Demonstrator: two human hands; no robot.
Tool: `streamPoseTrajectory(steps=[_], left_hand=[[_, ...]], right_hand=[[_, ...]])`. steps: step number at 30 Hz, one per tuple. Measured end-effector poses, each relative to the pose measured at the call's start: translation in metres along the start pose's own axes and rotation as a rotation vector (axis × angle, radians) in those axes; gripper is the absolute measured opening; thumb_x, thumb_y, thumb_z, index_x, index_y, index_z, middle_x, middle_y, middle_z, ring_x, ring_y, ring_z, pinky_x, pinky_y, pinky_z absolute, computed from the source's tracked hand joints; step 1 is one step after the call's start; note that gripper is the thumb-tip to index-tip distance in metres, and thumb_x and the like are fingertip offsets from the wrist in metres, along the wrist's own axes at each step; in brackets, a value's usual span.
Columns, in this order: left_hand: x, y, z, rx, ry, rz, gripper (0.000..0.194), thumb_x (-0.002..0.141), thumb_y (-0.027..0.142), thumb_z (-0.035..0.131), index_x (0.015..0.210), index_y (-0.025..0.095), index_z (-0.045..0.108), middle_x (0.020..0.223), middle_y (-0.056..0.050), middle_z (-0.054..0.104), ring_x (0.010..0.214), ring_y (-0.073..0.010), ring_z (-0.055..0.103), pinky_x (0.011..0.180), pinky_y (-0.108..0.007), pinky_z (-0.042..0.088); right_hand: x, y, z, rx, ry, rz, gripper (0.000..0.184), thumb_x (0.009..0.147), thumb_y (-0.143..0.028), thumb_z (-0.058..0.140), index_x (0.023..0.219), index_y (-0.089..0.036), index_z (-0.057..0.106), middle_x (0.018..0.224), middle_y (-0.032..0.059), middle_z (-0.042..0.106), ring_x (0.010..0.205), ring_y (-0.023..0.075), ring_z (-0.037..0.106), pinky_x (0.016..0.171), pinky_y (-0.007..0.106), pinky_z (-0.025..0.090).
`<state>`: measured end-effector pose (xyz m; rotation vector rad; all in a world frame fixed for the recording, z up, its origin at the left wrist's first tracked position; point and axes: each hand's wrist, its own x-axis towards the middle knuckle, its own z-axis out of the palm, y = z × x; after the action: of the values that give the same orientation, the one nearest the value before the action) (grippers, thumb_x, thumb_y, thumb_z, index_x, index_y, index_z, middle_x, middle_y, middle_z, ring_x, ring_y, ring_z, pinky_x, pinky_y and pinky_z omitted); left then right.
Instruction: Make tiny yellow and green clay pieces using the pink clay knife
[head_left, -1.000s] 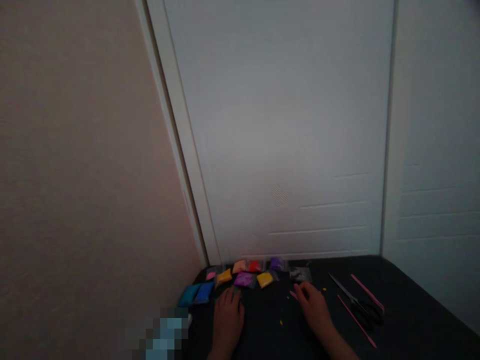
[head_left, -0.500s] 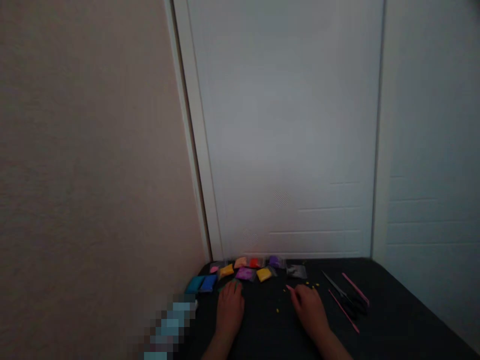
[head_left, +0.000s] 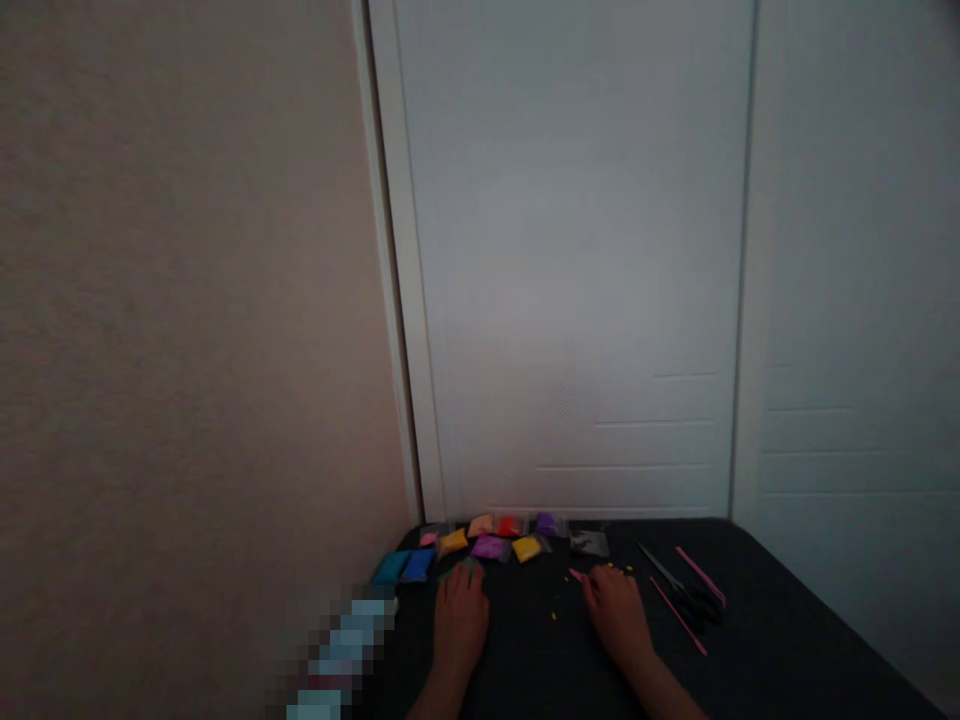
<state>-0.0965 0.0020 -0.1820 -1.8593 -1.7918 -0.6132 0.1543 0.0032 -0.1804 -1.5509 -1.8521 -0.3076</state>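
Note:
My left hand lies palm down on the dark table, its fingers stretched forward. A bit of something green shows around its fingertips; most of it is hidden under them. My right hand is closed around a pink modelling tool, whose pointed tip sticks out to the left. Small yellow bits lie between the hands, with several more just beyond the right fingers.
Along the back lie several bags of coloured clay, among them a blue packet, a yellow one and a purple one. Scissors and two pink tools lie at the right. A blurred-out patch borders the left.
The view has shifted slightly, so the scissors and pink tools appear a little further left. Both hands keep nearly the same place and pose.

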Motion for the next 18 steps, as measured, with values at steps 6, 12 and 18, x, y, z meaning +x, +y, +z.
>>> streamPoseTrajectory(steps=[6,12,18], left_hand=[[-0.006,0.000,-0.006,0.026,0.014,0.010,0.036,0.075,0.013,0.041,0.108,0.016,0.056,0.113,-0.010,0.054,0.112,-0.0238,0.041,0.098,-0.043,0.024],[-0.011,-0.001,-0.001,0.078,0.011,0.092,0.036,0.076,0.018,0.043,0.109,0.018,0.057,0.113,-0.009,0.056,0.112,-0.0245,0.043,0.098,-0.044,0.024],[-0.008,-0.005,0.021,0.074,0.018,0.192,0.033,0.075,0.023,0.046,0.105,0.021,0.060,0.112,-0.006,0.059,0.111,-0.0227,0.046,0.099,-0.043,0.026]], right_hand=[[-0.001,-0.002,-0.001,-0.082,0.016,0.008,0.024,0.086,-0.027,0.036,0.071,-0.019,0.053,0.072,0.0035,0.055,0.074,0.0180,0.051,0.069,0.032,0.026],[-0.002,-0.004,-0.001,-0.137,0.023,0.016,0.023,0.087,-0.023,0.034,0.075,-0.019,0.054,0.074,0.0044,0.055,0.076,0.0191,0.050,0.070,0.034,0.027],[-0.002,-0.003,0.004,-0.180,0.056,0.055,0.023,0.086,-0.018,0.034,0.076,-0.019,0.055,0.075,0.0061,0.056,0.076,0.0204,0.050,0.070,0.036,0.027]])
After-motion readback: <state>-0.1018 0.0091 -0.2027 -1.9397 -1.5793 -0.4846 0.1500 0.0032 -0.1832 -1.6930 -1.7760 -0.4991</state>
